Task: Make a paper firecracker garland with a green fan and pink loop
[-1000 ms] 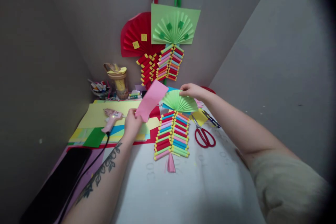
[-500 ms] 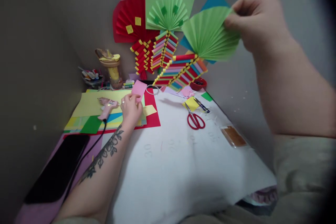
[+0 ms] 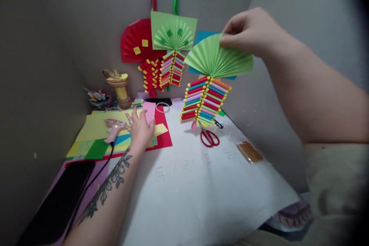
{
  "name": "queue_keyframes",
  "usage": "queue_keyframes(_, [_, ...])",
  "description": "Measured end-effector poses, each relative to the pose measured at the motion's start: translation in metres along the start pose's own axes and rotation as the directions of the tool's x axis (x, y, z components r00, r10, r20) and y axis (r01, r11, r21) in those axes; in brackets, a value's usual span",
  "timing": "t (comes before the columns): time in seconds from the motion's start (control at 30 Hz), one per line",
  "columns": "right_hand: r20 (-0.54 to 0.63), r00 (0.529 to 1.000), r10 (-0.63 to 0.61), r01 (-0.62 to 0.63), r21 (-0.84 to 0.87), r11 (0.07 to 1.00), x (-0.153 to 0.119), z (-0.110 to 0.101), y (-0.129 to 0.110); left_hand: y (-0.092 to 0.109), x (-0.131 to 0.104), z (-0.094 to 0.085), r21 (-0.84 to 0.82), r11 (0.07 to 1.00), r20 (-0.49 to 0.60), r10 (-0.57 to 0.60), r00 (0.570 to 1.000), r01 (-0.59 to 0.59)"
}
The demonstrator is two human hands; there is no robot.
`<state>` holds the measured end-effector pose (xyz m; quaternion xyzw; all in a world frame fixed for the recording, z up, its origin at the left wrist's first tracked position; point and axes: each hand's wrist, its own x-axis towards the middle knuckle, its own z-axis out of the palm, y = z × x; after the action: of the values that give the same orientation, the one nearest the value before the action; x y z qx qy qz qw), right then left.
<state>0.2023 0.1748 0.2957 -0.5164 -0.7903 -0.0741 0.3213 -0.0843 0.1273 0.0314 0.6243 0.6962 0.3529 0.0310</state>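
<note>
Raised at the right, my right hand (image 3: 248,32) pinches the top of a green pleated paper fan (image 3: 213,55) backed by blue paper (image 3: 203,36). Two slanted rows of coloured paper rolls (image 3: 198,102) with yellow ends hang below the fan, with a bit of pink at the bottom. My left hand (image 3: 140,128) has its fingers spread over the paper stack, holding nothing. Beside its fingers are a pink glue gun (image 3: 115,130) on the left and a pink paper piece (image 3: 150,111) behind.
Red (image 3: 135,42) and green (image 3: 174,32) fan hangings are on the wall. Red-handled scissors (image 3: 210,138) and a brown packet (image 3: 250,152) lie on the white sheet (image 3: 178,200). A black phone-like slab (image 3: 57,200) is front left; pens (image 3: 98,96) stand behind.
The fan hanging in my right hand has moved left and down, and its rolls now hang more upright. My left hand's fingers have spread and lifted off the pink paper.
</note>
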Motion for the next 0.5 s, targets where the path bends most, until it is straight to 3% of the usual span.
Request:
queue_keyframes(0.13, [0.091, 0.995, 0.039, -0.032, -0.085, 0.996, 0.019, 0.008, -0.003, 0.001, 0.001, 0.010, -0.243, 0.969, 0.019, 0.055, 0.998, -0.049])
queue_keyframes(0.2, [0.124, 0.990, 0.062, -0.048, -0.117, 0.992, 0.031, 0.012, -0.001, -0.001, -0.002, 0.020, -0.285, 0.957, 0.035, 0.070, 0.997, -0.057])
queue_keyframes(0.33, [0.164, 0.982, 0.094, -0.052, -0.244, 0.968, 0.056, 0.021, 0.010, -0.018, -0.009, 0.040, -0.229, 0.966, 0.072, 0.140, 0.988, -0.120])
queue_keyframes(0.43, [0.159, 0.983, 0.089, -0.033, -0.325, 0.945, 0.077, 0.028, 0.023, -0.031, -0.012, 0.048, -0.106, 0.990, 0.107, 0.101, 0.989, -0.090])
queue_keyframes(0.5, [0.125, 0.991, 0.051, -0.017, -0.258, 0.966, 0.092, 0.034, 0.035, -0.036, -0.013, 0.049, -0.042, 0.995, 0.116, 0.095, 0.989, -0.091])
